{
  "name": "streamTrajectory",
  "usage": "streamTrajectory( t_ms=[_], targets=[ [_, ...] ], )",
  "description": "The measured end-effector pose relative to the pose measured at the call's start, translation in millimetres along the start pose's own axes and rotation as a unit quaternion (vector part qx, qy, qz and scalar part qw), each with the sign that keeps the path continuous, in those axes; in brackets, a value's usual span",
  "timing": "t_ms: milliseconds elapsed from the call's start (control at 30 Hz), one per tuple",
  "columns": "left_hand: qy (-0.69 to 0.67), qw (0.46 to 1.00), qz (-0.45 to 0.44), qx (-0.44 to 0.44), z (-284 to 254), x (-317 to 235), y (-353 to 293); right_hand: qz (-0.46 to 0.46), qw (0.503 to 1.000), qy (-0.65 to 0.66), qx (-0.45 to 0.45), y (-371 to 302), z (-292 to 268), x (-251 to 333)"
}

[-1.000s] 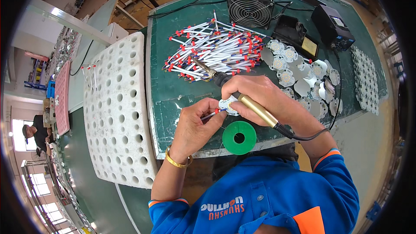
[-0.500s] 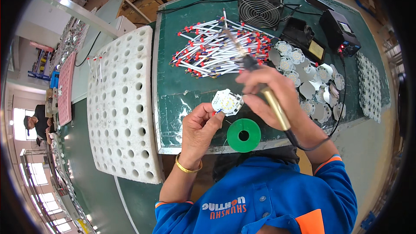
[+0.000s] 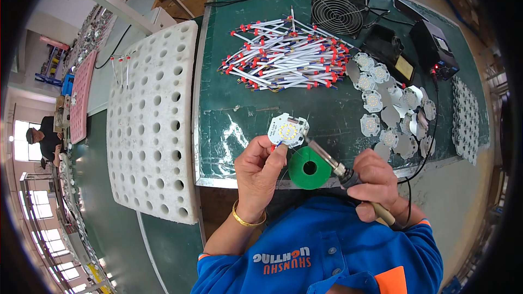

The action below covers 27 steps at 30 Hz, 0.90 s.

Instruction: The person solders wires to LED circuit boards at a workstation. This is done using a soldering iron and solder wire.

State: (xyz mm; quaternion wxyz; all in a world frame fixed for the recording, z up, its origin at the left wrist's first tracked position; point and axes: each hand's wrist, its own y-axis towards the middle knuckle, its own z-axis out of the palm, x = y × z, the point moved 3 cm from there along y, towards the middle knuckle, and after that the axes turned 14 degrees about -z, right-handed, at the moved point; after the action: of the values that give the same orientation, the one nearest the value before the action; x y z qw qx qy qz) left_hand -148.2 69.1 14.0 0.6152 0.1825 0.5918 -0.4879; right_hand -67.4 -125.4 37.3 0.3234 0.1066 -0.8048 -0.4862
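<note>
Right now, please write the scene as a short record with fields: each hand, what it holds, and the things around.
left hand: left hand holds a round LED board by its edge, above the green mat
right hand: right hand grips a soldering iron, tip at the board's edge
near the hands: green solder spool at the mat's front edge
behind: pile of white wires with red ends, small fan
right side: loose LED boards
left side: white foam tray with holes

The scene is bright and evenly lit. Daylight comes from windows (image 3: 24,136) at the left edge. The green table (image 3: 229,125) shows white glare. Fisheye bending and dark corners surround the picture.
</note>
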Motion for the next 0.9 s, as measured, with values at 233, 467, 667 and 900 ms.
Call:
streamTrajectory(
  t_ms=[233,467,667,900],
  targets=[
    [-0.016,1.000,0.003,0.017,3.1,1.7,-0.6,0.024,0.999,-0.005,0.028,-0.6,8.8,1.7],
    [-0.015,1.000,-0.007,0.012,1.6,2.4,-1.7,0.016,1.000,-0.014,0.019,-0.3,12.1,-0.2],
    [-0.014,1.000,-0.004,0.008,-0.1,4.1,-1.8,0.024,0.999,-0.021,0.021,-1.2,14.7,-1.8],
    [-0.015,1.000,0.019,0.019,0.4,6.1,-2.2,-0.003,0.998,-0.058,0.026,-3.7,16.3,-3.5]
  ],
)
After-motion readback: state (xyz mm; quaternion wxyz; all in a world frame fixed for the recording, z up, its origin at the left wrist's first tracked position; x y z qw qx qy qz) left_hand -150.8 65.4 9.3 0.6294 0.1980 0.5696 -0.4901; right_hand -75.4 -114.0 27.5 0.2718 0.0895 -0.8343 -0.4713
